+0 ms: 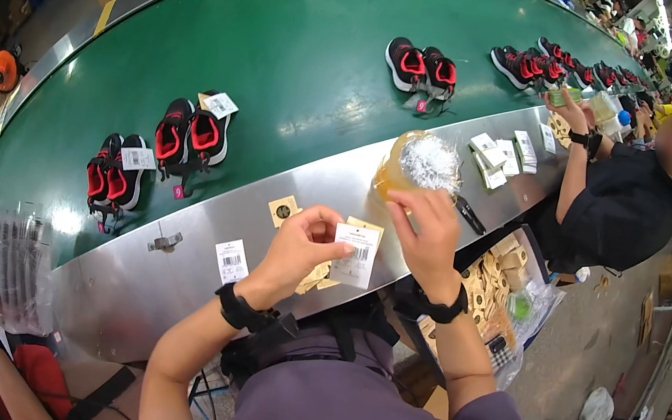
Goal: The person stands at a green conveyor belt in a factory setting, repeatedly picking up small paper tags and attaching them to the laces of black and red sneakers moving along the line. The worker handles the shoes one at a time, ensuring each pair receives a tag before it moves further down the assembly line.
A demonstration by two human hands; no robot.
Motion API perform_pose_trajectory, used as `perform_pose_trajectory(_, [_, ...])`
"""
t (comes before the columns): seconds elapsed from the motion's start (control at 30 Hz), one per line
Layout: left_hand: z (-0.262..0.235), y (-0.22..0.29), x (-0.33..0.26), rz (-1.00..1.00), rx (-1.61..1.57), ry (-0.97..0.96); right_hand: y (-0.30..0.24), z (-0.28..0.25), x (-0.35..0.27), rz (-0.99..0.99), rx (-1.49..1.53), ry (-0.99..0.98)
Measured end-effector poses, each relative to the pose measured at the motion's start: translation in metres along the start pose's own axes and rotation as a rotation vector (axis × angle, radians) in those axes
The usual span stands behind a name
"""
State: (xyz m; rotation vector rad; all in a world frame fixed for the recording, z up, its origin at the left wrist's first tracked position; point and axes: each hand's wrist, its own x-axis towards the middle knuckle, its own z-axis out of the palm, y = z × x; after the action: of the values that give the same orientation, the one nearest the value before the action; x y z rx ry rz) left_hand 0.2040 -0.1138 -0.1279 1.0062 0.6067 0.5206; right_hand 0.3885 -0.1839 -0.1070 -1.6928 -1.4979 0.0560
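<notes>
My left hand (301, 248) pinches a white hang tag (353, 266) with a barcode on it. Behind that tag the edge of a tan card tag (370, 226) shows. My right hand (430, 234) is raised just right of the tags, thumb and fingertips drawn together; whatever they hold is too small to make out. Right beyond it stands a yellowish tub (385, 181) topped by a silvery-white bundle of thin strands (432, 162). Loose tan tags (315, 276) lie beneath my left hand. A single white tag (232, 261) rests on the metal ledge to the left.
Black-and-red shoes (173, 138) sit in pairs on the green belt (306, 58), two pairs bearing white tags. Tag stacks (495, 160) and a black-handled tool (470, 216) lie rightward on the ledge. A box of tan tags (485, 285) stands below. Co-workers flank me.
</notes>
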Motion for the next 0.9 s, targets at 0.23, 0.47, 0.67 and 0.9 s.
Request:
perform_pose_trajectory(0.23, [0.014, -0.017, 0.003, -0.006, -0.052, 0.059, 0.014, -0.016, 0.033, -0.386, -0.364, 0.175])
perform_pose_trajectory(0.47, [0.018, -0.041, 0.005, 0.230, 0.088, -0.063, 0.021, -0.050, 0.047, 0.305, 1.025, 0.711])
perform_pose_trajectory(0.67, [0.030, -0.011, -0.009, 0.411, -0.061, -0.198, -0.008, -0.052, 0.020, 0.170, 0.367, -0.407])
perform_pose_trajectory(0.9, [0.016, -0.001, -0.019, 0.204, -0.061, -0.152, -0.010, -0.047, 0.009, 0.196, 0.340, -0.560])
